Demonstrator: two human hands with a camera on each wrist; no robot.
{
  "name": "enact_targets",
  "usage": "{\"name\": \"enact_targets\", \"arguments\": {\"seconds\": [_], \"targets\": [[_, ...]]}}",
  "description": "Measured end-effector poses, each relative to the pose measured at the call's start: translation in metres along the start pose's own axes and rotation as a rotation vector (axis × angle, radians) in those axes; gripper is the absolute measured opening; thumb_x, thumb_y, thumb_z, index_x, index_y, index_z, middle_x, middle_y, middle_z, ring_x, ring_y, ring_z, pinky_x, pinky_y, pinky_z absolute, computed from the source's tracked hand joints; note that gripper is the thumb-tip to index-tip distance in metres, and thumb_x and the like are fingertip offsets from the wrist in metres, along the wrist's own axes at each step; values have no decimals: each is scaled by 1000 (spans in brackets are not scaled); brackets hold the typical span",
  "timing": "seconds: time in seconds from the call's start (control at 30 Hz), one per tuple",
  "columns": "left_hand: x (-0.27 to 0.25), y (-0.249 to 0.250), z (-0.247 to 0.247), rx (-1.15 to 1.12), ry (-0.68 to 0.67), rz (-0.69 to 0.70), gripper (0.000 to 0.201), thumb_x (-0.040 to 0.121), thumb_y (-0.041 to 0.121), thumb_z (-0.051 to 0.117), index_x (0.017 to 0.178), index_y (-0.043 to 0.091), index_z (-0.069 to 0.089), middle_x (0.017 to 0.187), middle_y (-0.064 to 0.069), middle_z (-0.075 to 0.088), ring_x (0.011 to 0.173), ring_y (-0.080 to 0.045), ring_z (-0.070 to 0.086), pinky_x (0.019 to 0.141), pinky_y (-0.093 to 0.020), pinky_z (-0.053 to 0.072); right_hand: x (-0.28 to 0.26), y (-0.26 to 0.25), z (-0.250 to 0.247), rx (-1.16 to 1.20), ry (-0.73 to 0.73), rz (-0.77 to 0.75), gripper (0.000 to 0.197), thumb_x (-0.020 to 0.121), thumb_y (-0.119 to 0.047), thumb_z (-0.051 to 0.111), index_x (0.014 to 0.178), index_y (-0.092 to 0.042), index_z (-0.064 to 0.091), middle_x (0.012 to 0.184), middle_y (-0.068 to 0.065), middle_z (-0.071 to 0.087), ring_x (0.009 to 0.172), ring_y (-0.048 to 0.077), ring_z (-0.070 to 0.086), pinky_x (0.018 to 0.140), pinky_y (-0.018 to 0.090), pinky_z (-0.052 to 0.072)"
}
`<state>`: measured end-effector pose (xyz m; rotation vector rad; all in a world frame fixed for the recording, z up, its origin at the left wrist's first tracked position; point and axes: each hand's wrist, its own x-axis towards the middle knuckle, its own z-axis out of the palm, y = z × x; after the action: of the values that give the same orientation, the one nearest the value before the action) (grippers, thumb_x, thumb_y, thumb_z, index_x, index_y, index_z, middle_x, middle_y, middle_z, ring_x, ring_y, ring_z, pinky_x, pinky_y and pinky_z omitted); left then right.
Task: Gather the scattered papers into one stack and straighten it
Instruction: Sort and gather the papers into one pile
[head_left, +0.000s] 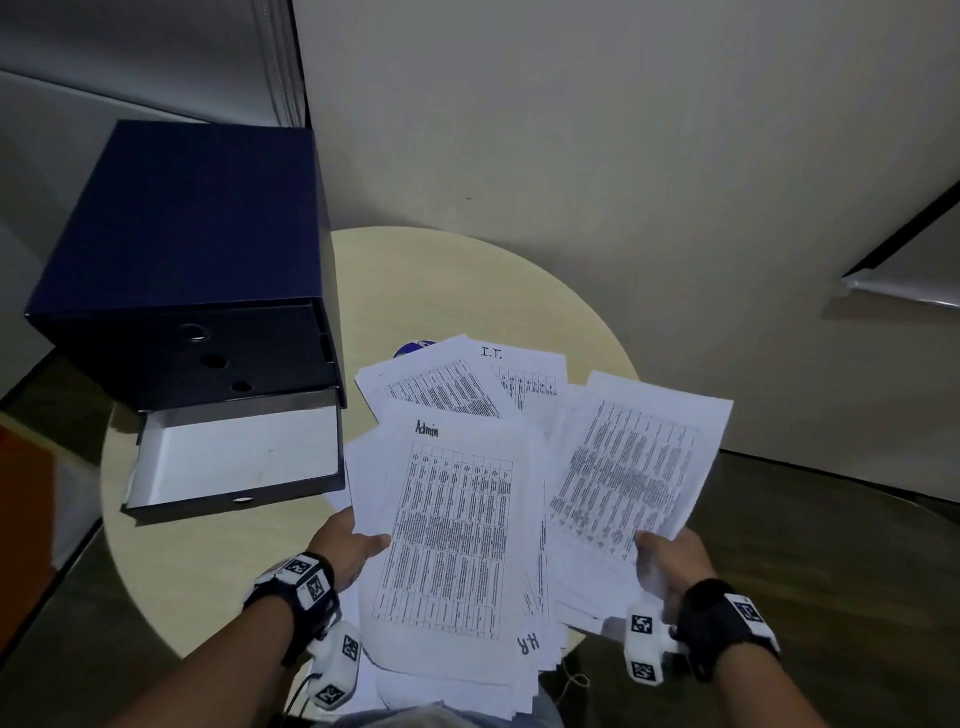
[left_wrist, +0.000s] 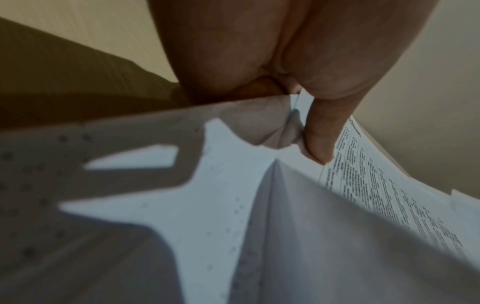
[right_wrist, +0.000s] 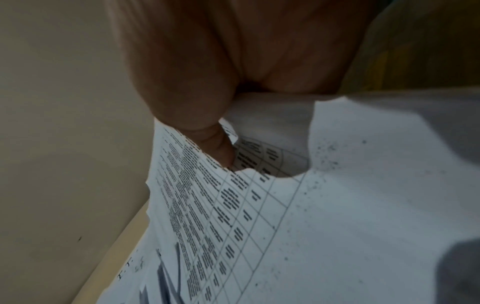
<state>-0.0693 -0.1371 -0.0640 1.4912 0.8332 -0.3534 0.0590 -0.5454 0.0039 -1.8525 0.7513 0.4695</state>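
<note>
Printed white sheets with tables lie fanned over the near half of the round beige table (head_left: 395, 280). My left hand (head_left: 347, 545) grips the left edge of a loose pile topped by the sheet marked "Admin" (head_left: 452, 525), thumb on top. In the left wrist view the thumb (left_wrist: 322, 135) presses on the papers (left_wrist: 259, 216). My right hand (head_left: 670, 564) pinches a raised bundle of sheets (head_left: 639, 462) at its near corner; the right wrist view has the thumb (right_wrist: 207, 131) on those sheets (right_wrist: 298, 226). Two more sheets, one marked "I.T." (head_left: 524, 374), lie behind.
A dark blue drawer box (head_left: 192, 270) stands on the table's left side, its bottom drawer (head_left: 239, 457) pulled out and white inside. A small blue round object (head_left: 413, 347) peeks from under the far sheets. A wall rises right behind the table.
</note>
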Motion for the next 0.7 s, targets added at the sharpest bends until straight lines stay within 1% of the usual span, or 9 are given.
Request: {"name": "enact_targets", "arguments": {"seconds": [0.1, 0.2, 0.27, 0.33, 0.37, 0.43, 0.5, 0.63, 0.7], "targets": [[-2, 1, -1, 31, 10, 21, 32, 87, 4, 69, 116, 16, 61, 105, -3, 71, 91, -23, 65, 69, -21, 47, -5, -21, -13, 99, 47, -71, 15, 100, -4, 57, 114, -2, 59, 84, 15, 65, 67, 27, 62, 61, 32, 50], [-2, 0, -1, 27, 4, 27, 34, 87, 5, 70, 119, 15, 61, 110, -3, 71, 97, -21, 66, 74, -23, 48, -16, -57, -29, 271, 29, -161, 26, 102, 1, 50, 124, -8, 59, 112, 16, 68, 88, 24, 65, 70, 30, 50], [-1, 0, -1, 40, 7, 25, 33, 87, 6, 70, 117, 15, 60, 108, -2, 71, 95, -20, 66, 71, -21, 47, -31, -81, -36, 313, 31, -232, 31, 102, 0, 51, 132, -1, 56, 127, 20, 64, 95, 24, 66, 75, 29, 51], [0, -1, -2, 47, 4, 19, 35, 86, 7, 71, 118, 14, 61, 109, -2, 71, 98, -21, 67, 80, -25, 49, -47, -102, -40, 366, 22, -309, 37, 102, 0, 52, 138, 5, 51, 133, 20, 62, 110, 31, 65, 85, 30, 55], [0, -1, -2, 47, -5, 17, 37, 85, 7, 72, 120, 14, 61, 111, -1, 72, 100, -21, 67, 87, -28, 49, -59, -112, -41, 412, -10, -348, 39, 101, 0, 53, 140, 5, 50, 133, 18, 62, 117, 30, 64, 89, 32, 57], [1, 0, -4, 41, -23, 7, 40, 84, 7, 73, 122, 14, 62, 112, -2, 72, 102, -22, 68, 94, -34, 49, -75, -124, -40, 480, -95, -403, 41, 100, -2, 56, 141, -2, 53, 125, 12, 69, 111, 23, 69, 88, 30, 59], [1, -1, -5, 31, -23, -4, 40, 84, 7, 73, 121, 14, 62, 111, -5, 73, 100, -24, 68, 94, -37, 50, -78, -124, -30, 475, -178, -401, 39, 98, -4, 60, 137, -6, 57, 120, 12, 73, 106, 25, 72, 92, 40, 57], [-3, 4, -3, 11, -12, -7, 35, 85, 5, 72, 117, 15, 62, 106, -3, 74, 99, -27, 67, 89, -34, 49, -68, -88, 17, 302, -212, -346, 57, 73, -26, 86, 124, -7, 68, 116, 10, 75, 108, 34, 71, 100, 52, 51], [-6, 4, -2, 0, -9, -10, 36, 83, 6, 74, 116, 14, 63, 107, -2, 73, 105, -27, 67, 95, -36, 49, -65, -58, 47, 138, -199, -318, 48, 79, -27, 84, 122, -11, 70, 107, 2, 77, 100, 28, 73, 97, 49, 54]]}}
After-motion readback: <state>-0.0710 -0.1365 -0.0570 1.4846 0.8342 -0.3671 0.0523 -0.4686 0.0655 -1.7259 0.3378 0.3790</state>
